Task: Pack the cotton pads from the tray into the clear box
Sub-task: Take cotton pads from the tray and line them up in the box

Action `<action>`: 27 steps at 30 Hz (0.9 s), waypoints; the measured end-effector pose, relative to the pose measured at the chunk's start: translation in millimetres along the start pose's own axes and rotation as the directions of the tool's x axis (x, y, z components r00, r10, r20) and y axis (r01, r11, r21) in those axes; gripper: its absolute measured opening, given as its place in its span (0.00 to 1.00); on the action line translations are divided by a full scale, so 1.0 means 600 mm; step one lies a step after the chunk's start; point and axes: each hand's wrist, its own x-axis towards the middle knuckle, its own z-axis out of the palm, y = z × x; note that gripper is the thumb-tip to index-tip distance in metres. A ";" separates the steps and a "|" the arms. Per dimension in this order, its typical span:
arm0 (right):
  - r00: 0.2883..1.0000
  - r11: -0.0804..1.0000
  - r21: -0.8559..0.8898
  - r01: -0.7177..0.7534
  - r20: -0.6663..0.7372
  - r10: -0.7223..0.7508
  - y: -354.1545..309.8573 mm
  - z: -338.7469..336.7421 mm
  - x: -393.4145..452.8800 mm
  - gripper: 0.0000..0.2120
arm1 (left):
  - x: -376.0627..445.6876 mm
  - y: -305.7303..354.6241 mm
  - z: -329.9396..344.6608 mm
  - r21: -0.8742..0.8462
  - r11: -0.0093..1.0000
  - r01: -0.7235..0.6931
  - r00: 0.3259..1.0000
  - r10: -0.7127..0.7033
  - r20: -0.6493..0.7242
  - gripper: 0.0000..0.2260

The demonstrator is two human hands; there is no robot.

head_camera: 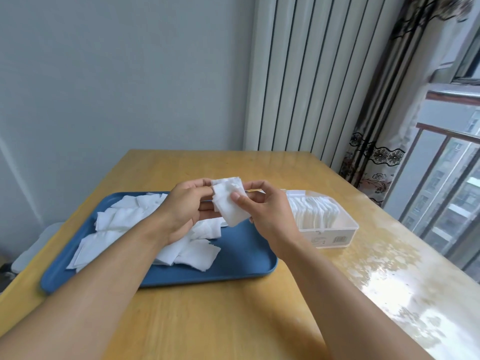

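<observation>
A tray (241, 258) is set on the table (207, 320), left of centre. Loose cotton pads (114, 219) are spread in the tray from its 9 o'clock side to its middle. A box (330, 229) is placed on the table just beside the tray, at its 3 o'clock; a row of pads (314, 210) is stood on edge inside it. A small stack of pads (230, 203) is held above the tray's 1 o'clock corner, between the left hand (181, 209) at 9 o'clock and the right hand (262, 209) at 3 o'clock.
</observation>
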 end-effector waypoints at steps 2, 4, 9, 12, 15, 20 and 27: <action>1.000 1.000 0.018 -0.010 -0.005 0.010 0.000 -0.001 0.000 0.11 | -0.001 0.001 0.004 -0.023 1.000 -0.008 1.000 0.008 0.000 0.11; 0.999 0.997 0.066 -0.032 -0.002 0.032 -0.001 -0.001 -0.002 0.12 | -0.003 0.000 0.010 -0.037 0.999 -0.014 1.000 0.015 0.007 0.12; 0.998 0.992 0.116 -0.040 -0.036 0.044 -0.002 0.000 -0.002 0.13 | -0.003 0.000 0.023 -0.109 0.994 -0.001 1.000 0.001 -0.001 0.13; 0.997 0.997 0.072 -0.029 -0.066 0.033 0.003 0.003 -0.002 0.11 | -0.002 -0.002 0.024 -0.067 0.998 0.019 1.000 -0.019 -0.001 0.16; 0.996 1.000 -0.010 -0.013 -0.085 0.012 0.005 0.004 -0.002 0.12 | -0.003 -0.006 0.027 -0.044 0.999 0.006 0.996 -0.010 -0.083 0.11; 0.999 0.999 0.010 -0.037 -0.020 0.038 0.000 0.006 -0.007 0.14 | -0.002 0.001 0.027 -0.245 0.969 0.031 0.984 -0.073 -0.163 0.10; 0.997 0.998 0.001 -0.066 -0.030 0.066 0.007 0.003 -0.002 0.15 | 0.004 -0.001 0.024 -0.337 0.941 -0.037 0.969 -0.049 -0.244 0.07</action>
